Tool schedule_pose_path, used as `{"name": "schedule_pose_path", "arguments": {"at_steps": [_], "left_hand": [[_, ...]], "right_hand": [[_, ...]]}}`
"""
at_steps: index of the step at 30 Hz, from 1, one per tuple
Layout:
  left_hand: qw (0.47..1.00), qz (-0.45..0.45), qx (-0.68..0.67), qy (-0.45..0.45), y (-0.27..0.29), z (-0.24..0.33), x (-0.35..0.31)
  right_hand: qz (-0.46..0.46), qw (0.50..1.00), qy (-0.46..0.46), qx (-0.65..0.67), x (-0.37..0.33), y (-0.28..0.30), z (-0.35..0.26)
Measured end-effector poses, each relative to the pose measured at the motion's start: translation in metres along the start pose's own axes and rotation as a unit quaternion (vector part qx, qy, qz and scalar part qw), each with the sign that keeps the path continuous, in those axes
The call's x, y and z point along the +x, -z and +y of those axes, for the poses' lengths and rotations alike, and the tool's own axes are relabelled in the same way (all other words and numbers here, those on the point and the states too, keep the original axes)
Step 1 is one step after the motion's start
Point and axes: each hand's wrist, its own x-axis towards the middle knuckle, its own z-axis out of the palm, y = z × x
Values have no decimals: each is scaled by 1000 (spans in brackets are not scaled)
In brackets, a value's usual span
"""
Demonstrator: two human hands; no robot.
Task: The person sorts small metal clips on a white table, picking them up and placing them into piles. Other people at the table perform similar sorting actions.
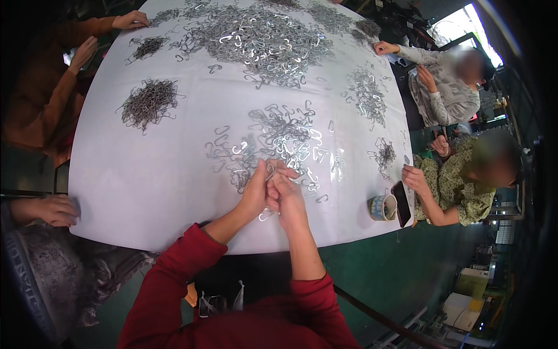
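Mid-frame, left hand (253, 189) pinches a metal hook (270, 168), right hand (288, 195) bunched, grip unclear; probably fitting work, needing careful alignment next.

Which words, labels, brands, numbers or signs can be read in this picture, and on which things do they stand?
Clothing at lower left: pale lettering, partly visible; I do not copy out its wording.
Patterned cup: no readable text.
Metal hooks: no readable marks.
Pale box at lower right: too small to read any print.
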Motion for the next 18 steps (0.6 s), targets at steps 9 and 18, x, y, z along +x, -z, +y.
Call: {"name": "schedule_pose_path", "arguments": {"at_steps": [9,18], "left_hand": [[806,156,444,-359,11,28,14],[934,-18,350,-71,1,19,2]], "right_hand": [[164,898,123,-388,1,32,-20],[58,973,170,142,3,30,-26]]}}
